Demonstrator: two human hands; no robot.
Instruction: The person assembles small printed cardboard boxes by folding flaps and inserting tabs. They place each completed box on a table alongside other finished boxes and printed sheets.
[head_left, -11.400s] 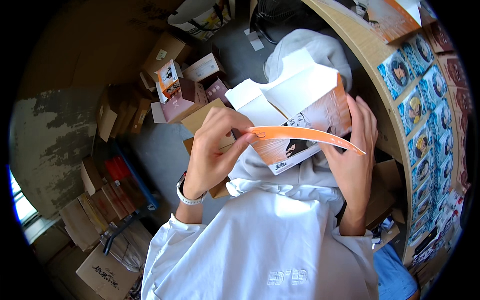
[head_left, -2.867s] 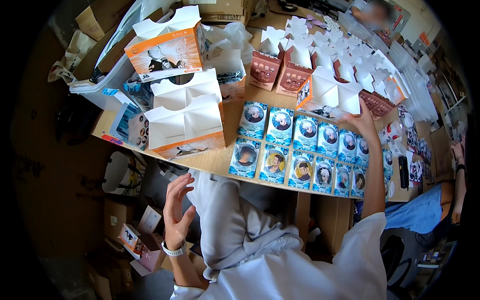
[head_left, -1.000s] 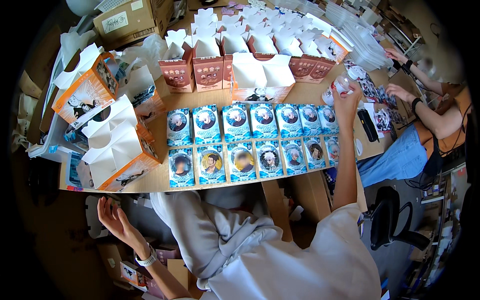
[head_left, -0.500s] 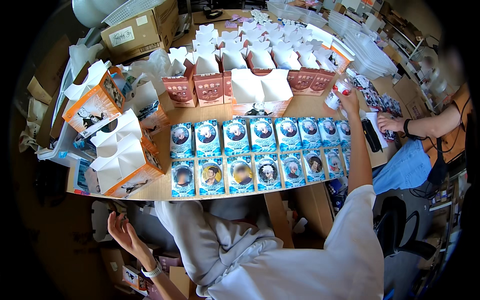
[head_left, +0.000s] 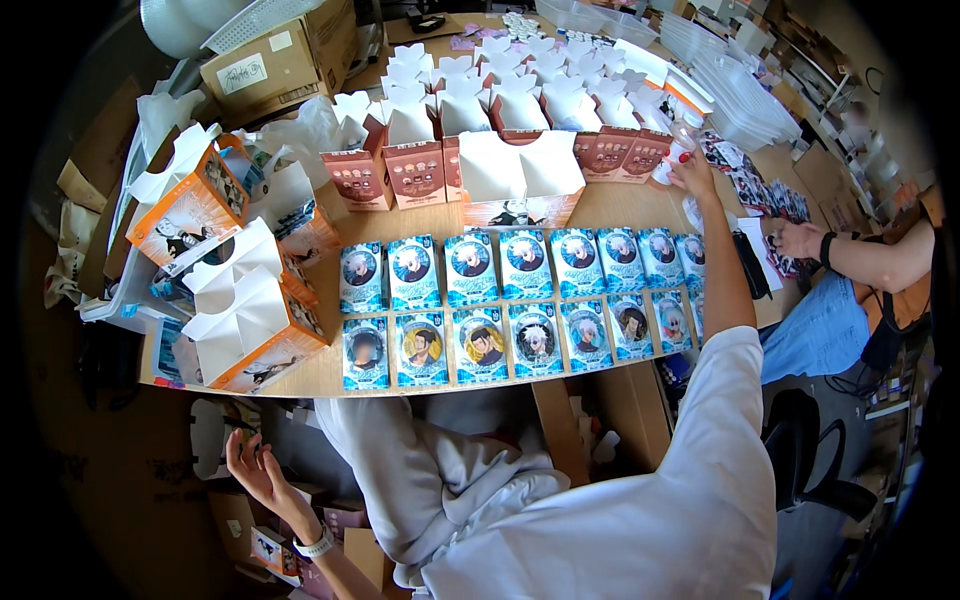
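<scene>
My right hand point(head_left: 691, 174) is closed round a clear plastic bottle point(head_left: 664, 163) with a red and white label, at the right side of the table beside the brown boxes. Off the table's near edge at lower left, my left hand point(head_left: 262, 474) hangs with fingers spread and nothing in it. Between my arms, small blue packs point(head_left: 500, 267) with round character pictures lie in two rows along the near edge. My right forearm hides part of the right end of these rows. Behind them stands an open orange and white display box point(head_left: 522, 180).
Several open brown boxes point(head_left: 415, 170) with white flaps stand close together behind. More orange boxes point(head_left: 250, 315) crowd the left, beside a large carton point(head_left: 270, 65). At right a co-worker's hand point(head_left: 797, 238) rests by dark printed packs point(head_left: 785, 203) and clear stacked trays point(head_left: 745, 100).
My right hand has moved the bottle slightly away from me, toward the brown boxes. My left hand is a little lower and to the right, still spread.
</scene>
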